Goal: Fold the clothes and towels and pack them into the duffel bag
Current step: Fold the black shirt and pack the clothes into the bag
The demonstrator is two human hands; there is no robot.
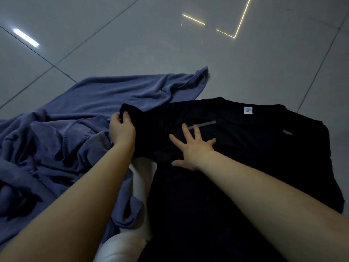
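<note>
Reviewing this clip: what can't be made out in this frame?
- Duffel bag: not visible in the head view.
- Label on the black shirt: print too small to read.
- Blue towel: cut off by the left edge.
- White fabric: mostly hidden under towel, shirt and arms; kind unclear.
- Shirt's lower part: too dark to trace.
- Left hand fingertips: hidden by the sleeve it grips.

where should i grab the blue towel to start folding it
Take the crumpled blue fleece towel by its far corner, coming from its right side over the bare grey tiled floor. That corner lies spread out and free; the near part is bunched beside the left hand, which grips the black t-shirt.
</note>
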